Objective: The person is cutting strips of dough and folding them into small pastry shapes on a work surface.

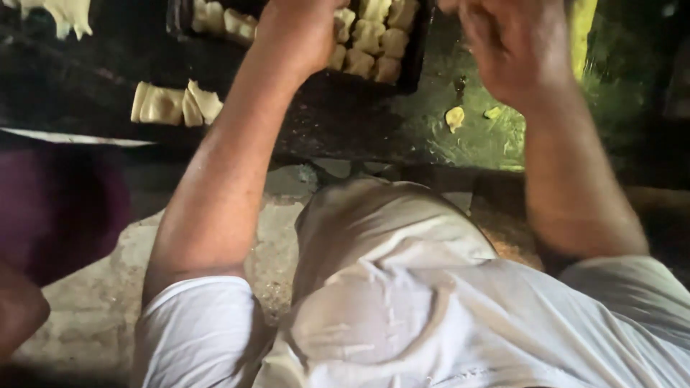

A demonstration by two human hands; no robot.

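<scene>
— Above the dark tray (420, 68), what do you see of the left hand (298, 32)?

— I see it from the back. The forearm goes up straight from the white sleeve (198, 323) and the wrist bends forward over the dough pieces (370, 43) in the tray. The fingers are hidden at the top edge, so I cannot tell if they are open or if they hold something.

— And the right hand (514, 47)?

— It is raised over the worn green table (481, 136), just right of the tray. The fingers are curled inward, loosely closed. I cannot tell if dough is inside.

— Other dough?

— Flat folded dough (172, 104) lies left of the tray, and small scraps (455, 117) lie under the right hand.
</scene>
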